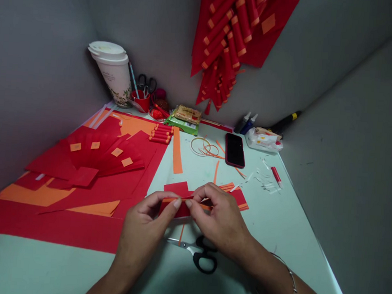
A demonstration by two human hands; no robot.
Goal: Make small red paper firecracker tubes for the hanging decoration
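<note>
My left hand (145, 222) pinches the left part of a small red paper piece (181, 211) with an orange strip (169, 200) along its upper edge. Thumb to thumb with it, my right hand (219, 217) grips the strip and paper from the right. Black-handled scissors (204, 256) lie just below the hands, with a thin orange strip crossing the blades. Behind my fingers are a red paper piece (175, 187) and, partly hidden by my right hand, more red pieces with orange strips (241, 199).
Red and orange sheets (90, 234) cover the left side, with small red rolls (161, 134) behind. A phone (235, 150), glue stick (276, 177) and paper scraps lie right. A white cup (115, 77) and snack packets (186, 119) stand along the back.
</note>
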